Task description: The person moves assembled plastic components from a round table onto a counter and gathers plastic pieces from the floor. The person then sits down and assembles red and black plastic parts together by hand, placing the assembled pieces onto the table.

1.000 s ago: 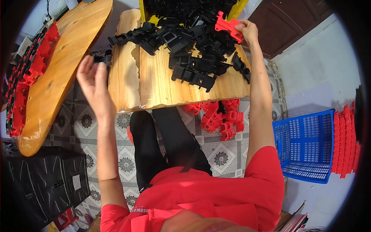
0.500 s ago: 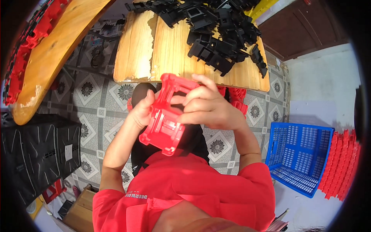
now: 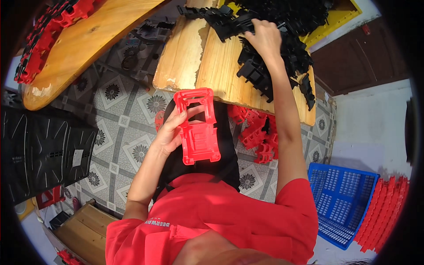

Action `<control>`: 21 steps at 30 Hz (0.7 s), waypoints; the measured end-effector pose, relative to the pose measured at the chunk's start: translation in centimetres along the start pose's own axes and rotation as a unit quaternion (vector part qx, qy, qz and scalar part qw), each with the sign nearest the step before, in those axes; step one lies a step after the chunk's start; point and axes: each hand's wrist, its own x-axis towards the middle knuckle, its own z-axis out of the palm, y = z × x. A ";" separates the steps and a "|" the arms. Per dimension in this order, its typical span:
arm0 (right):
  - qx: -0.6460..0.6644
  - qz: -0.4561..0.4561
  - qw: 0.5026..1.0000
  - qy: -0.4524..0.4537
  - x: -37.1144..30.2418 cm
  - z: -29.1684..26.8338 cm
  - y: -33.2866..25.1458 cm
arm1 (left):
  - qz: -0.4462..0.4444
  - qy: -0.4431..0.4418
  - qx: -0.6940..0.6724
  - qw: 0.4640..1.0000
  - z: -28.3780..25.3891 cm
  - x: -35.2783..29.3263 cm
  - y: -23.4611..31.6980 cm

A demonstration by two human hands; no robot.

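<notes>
In front of my lap, my left hand (image 3: 172,132) grips a red plastic frame (image 3: 201,138) by its left side. The frame has an open window in its upper half, where some of my fingers show through, and a recessed panel below. My right arm stretches across the wooden table (image 3: 221,70) to a heap of black plastic parts (image 3: 256,75). There my right hand (image 3: 268,39) has its thumb and bent fingers around a black plastic part (image 3: 240,25) at the heap's near left. Some of its fingertips are hidden.
A yellow tray (image 3: 342,24) stands behind the heap. More red parts (image 3: 258,132) sit below the table's front edge. At the right are a blue crate (image 3: 342,198) and stacked red parts (image 3: 384,214). Black crates (image 3: 44,152) and a curved wooden tabletop (image 3: 88,44) are on the left.
My right hand has let go of the red plastic frame and moved up to the black parts. My left hand keeps the frame, now turned more upright and flat toward me.
</notes>
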 end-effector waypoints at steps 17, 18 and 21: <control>0.319 0.100 0.942 -0.034 -6.6 -2.5 -11.7 | 0.154 0.143 0.002 0.978 -4.8 -5.9 2.4; 0.358 0.029 0.933 0.020 -5.9 -3.3 -12.5 | 0.159 0.145 0.001 0.977 -4.7 -6.1 2.5; 0.378 -0.262 0.886 0.050 -3.1 -2.2 -13.9 | 0.156 0.125 -0.010 0.980 -4.0 -6.0 2.6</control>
